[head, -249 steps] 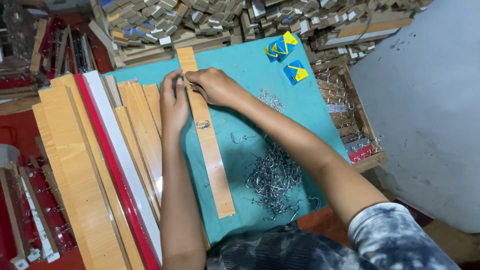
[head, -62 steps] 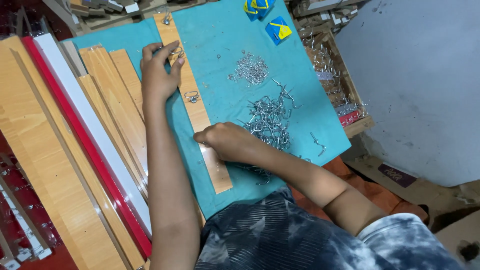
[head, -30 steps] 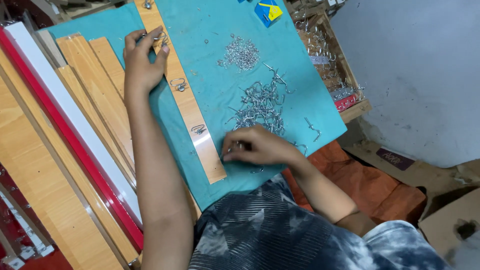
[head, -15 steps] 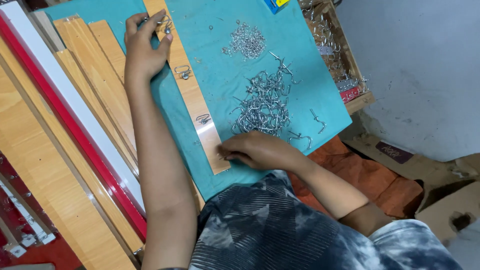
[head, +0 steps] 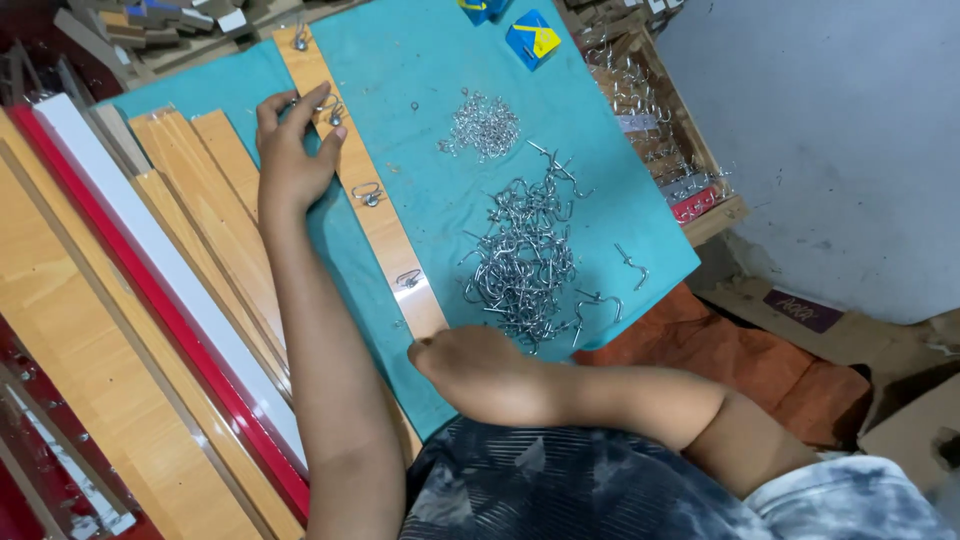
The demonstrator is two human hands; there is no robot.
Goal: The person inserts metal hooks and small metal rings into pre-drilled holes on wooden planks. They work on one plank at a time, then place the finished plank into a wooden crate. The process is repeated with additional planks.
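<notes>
Now, left hand [head: 290,150] flat, fingers spread, pinning far end of wooden strip [head: 375,215] on teal cloth [head: 580,180]. Right hand [head: 470,365] curled at near end; contents can't tell. Keep strip steady, hook pile [head: 525,260] just right.

You are in a small woodworking workshop: a teal cloth-covered bench [head: 440,210] holds a heap of silver metal hooks [head: 525,255], long pale wooden strips [head: 200,220] lie stacked beside it, and a wooden crate of hardware [head: 660,120] sits against a bare grey wall [head: 830,130].

Even soft light, faint shadows, slight glints, mostly sharp focus
</notes>
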